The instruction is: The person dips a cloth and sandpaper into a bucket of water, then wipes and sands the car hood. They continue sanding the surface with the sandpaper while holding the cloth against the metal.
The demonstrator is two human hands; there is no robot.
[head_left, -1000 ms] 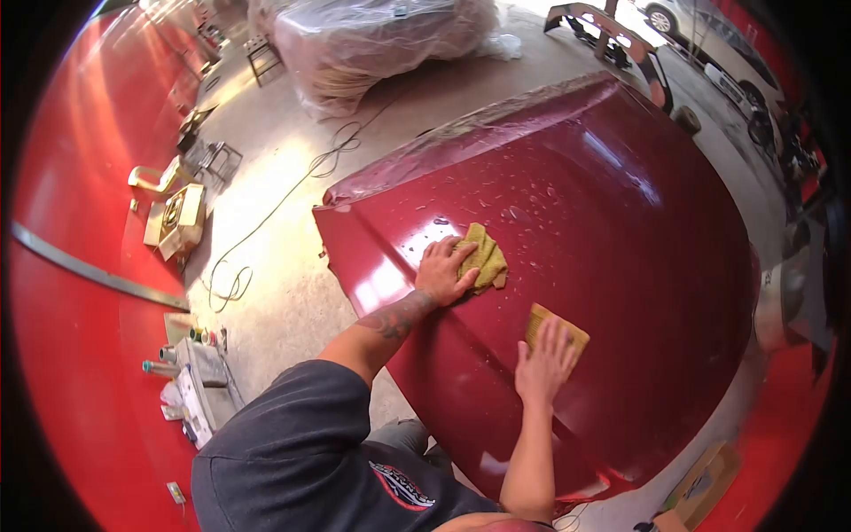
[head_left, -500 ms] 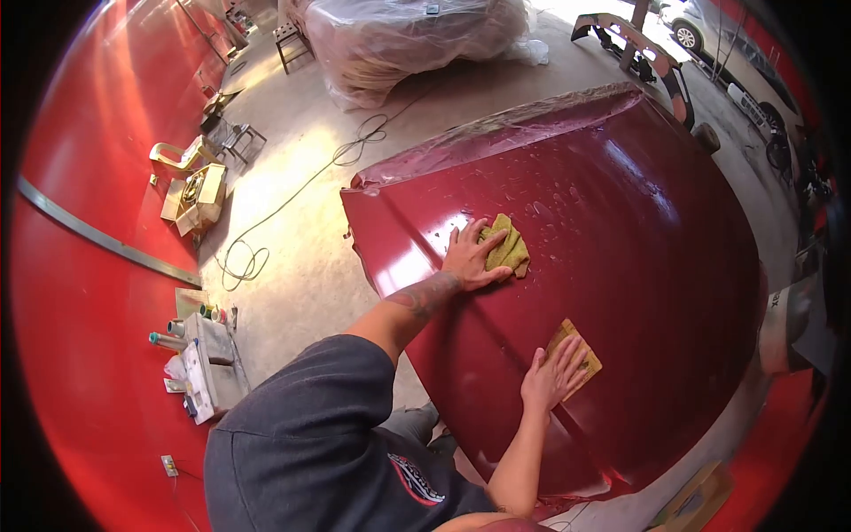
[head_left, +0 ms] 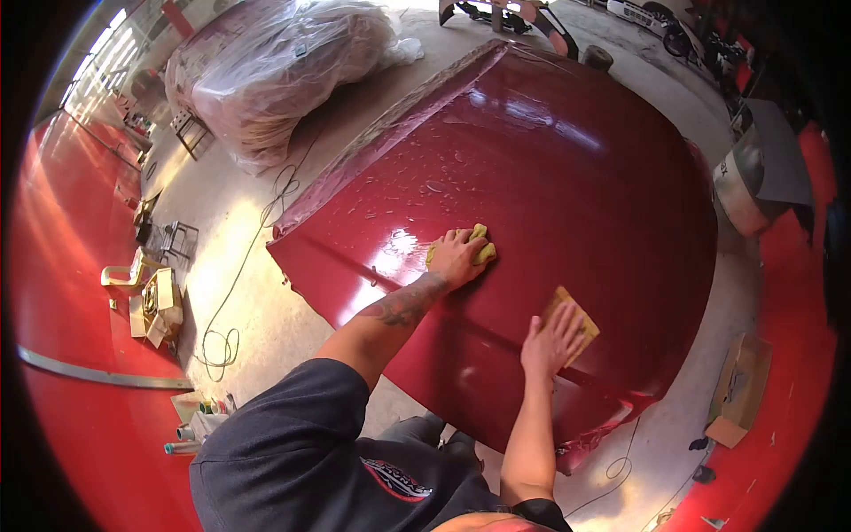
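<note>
A dark red car hood [head_left: 612,204] spreads out in front of me, with water drops and wet smears on its left half. My left hand [head_left: 456,257] has its fingers curled over a bunched yellow-green cloth [head_left: 484,248], pressed against the hood. Lower right of it, my right hand [head_left: 551,341] lies nearly flat with slightly spread fingers on a rectangular yellow sheet [head_left: 576,324] that looks like sandpaper. The palm and fingers cover part of this sheet, holding it on the paint near a crease in the hood.
A plastic-wrapped car [head_left: 284,80] stands at the back left. A cable [head_left: 232,306] coils on the floor by a cardboard box [head_left: 158,306]. Another carton [head_left: 741,390] lies at the right, and a white bucket-like container [head_left: 737,186] stands beyond the hood's right edge.
The view has turned and shifted to the right. My left hand has drawn the cloth nearer and bunched it beneath curled fingers. My right hand stays on the yellow sheet.
</note>
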